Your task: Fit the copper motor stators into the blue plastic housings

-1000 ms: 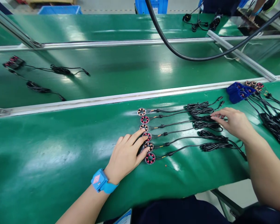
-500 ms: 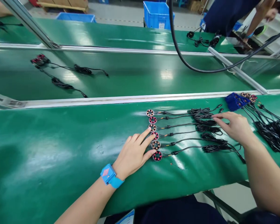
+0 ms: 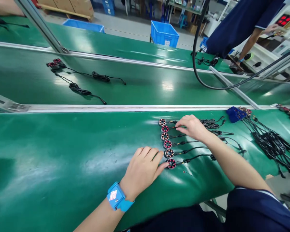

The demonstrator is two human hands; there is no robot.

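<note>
Several ring-shaped motor stators with red or copper-coloured coils stand in a column on the green bench mat, each with a black cable running right; the nearest stator has red coils. My left hand is open, with a blue wrist strap on its wrist. Its thumb touches the nearest stator's rim and its fingertips lie just left of the column. My right hand pinches a cable beside the second-farthest stator. That hand and forearm hide parts of the bundled cables.
At the right lie a blue bundle and a heap of black cables. Behind a white metal rail, more cabled stators rest on the mat. A black cable loop hangs overhead. Another person stands across the bench.
My right hand has moved left from the coiled cable ends to the wires near the stators. My left fingers have drawn back from the middle stators. The view has shifted.
</note>
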